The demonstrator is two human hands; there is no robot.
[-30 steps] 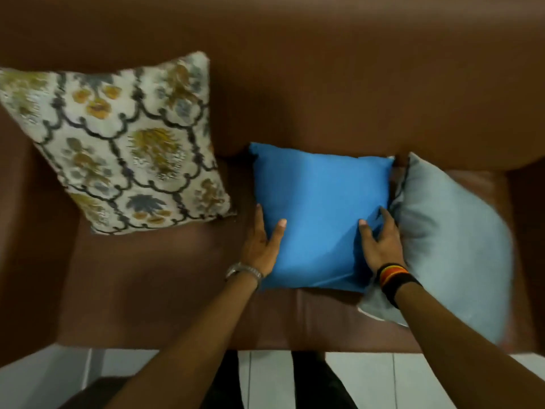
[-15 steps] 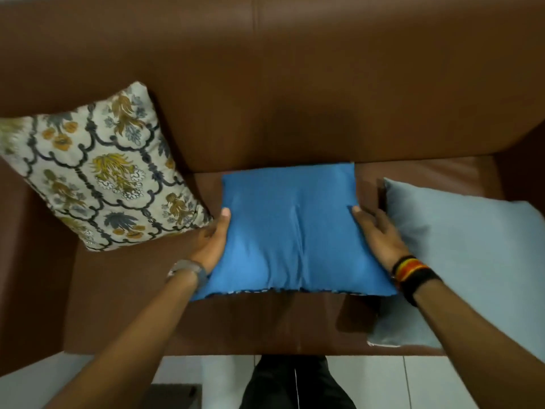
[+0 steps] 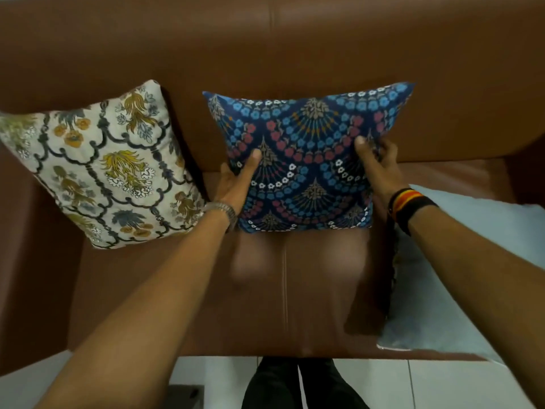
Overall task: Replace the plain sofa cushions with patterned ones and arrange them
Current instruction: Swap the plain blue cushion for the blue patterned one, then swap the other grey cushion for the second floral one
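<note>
I hold the blue patterned cushion [image 3: 303,160] by its two sides, my left hand [image 3: 236,184] and my right hand [image 3: 376,163] both closed on it, and it stands against the backrest of the brown sofa [image 3: 295,48]. The floral cushion [image 3: 106,169], just beyond my left hand, seems already placed. I think one step is left: the plain grey cushion [image 3: 460,261] under my right forearm is not yet removed from the smooth seat, and near my feet is the pale tiled floor [image 3: 427,385].

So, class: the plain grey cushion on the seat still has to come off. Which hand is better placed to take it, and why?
The right hand. The grey cushion lies just beside that wrist, while the left hand grips the blue patterned cushion's far side.
</note>
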